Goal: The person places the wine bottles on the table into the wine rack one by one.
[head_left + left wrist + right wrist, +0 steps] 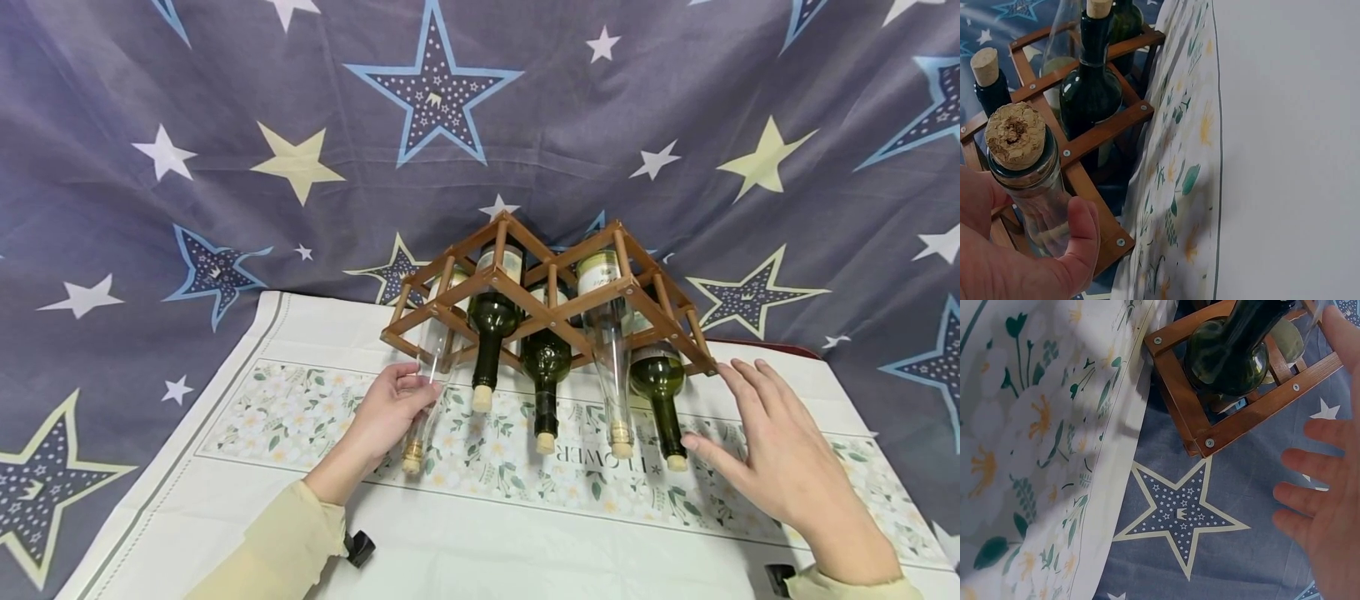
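Observation:
A brown wooden wine rack stands on the table with several corked bottles lying in it, necks toward me. At its left end my left hand holds a clear glass bottle by the neck, thumb and fingers around it. The left wrist view shows that bottle's crumbly cork up close. My right hand is beside the rack's right end, fingers spread and holding nothing. Its thumb is near a green bottle; whether they touch I cannot tell.
Two more green bottles and another clear bottle lie between. A white tablecloth with a floral band covers the table. Behind the rack hangs a star-patterned grey cloth.

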Demonstrator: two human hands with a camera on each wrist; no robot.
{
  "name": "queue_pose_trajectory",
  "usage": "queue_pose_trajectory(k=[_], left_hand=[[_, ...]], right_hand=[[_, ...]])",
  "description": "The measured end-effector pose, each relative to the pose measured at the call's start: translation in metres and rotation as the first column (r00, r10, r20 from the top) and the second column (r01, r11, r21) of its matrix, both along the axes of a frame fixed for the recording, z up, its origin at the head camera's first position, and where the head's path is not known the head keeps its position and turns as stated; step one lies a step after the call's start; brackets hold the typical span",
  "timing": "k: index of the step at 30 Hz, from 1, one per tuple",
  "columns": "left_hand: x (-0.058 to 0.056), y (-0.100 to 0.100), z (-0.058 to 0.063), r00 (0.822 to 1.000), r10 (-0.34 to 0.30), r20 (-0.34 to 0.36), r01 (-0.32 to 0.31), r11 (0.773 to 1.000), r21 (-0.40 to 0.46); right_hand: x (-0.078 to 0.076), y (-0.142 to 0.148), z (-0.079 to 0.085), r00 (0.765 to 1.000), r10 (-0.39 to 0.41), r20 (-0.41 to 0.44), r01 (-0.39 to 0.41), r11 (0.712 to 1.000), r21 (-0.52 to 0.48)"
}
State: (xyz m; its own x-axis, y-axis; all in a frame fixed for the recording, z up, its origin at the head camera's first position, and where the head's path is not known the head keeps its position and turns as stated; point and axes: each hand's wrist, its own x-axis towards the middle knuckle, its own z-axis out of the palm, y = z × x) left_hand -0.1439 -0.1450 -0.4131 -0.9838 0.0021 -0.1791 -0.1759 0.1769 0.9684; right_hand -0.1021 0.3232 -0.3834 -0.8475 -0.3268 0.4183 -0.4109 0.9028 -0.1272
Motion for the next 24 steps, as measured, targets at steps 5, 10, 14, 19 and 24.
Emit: queue_pose_trajectory(k=[5, 10, 14, 19, 24], left_hand=[[-0.002, -0.001, -0.003, 1.000, 0.008, 0.003, -0.008, 0.999, -0.040], [-0.004, 0.000, -0.005, 1.000, 0.018, -0.003, -0.018, 0.998, -0.066], [-0.005, 0.001, -0.005, 1.000, 0.024, -0.016, -0.026, 0.996, -0.085], [-0.010, 0.002, -0.007, 0.999, 0.036, -0.035, -0.040, 0.993, -0.115], [-0.013, 0.003, -0.008, 0.998, 0.043, -0.035, -0.047, 0.990, -0.133]], right_hand=[[0.000, 0.000, 0.000, 1.000, -0.003, 0.008, 0.003, 1.000, 0.001], [0.001, 0.000, 0.001, 1.000, -0.004, 0.005, 0.004, 1.000, 0.004], [0.001, 0.001, 0.000, 1.000, 0.000, 0.000, 0.000, 1.000, 0.003], [0.001, 0.000, 0.000, 1.000, 0.001, 0.000, -0.001, 1.000, -0.002], [0.000, 0.001, -0.001, 1.000, -0.001, -0.001, 0.001, 1.000, -0.002]])
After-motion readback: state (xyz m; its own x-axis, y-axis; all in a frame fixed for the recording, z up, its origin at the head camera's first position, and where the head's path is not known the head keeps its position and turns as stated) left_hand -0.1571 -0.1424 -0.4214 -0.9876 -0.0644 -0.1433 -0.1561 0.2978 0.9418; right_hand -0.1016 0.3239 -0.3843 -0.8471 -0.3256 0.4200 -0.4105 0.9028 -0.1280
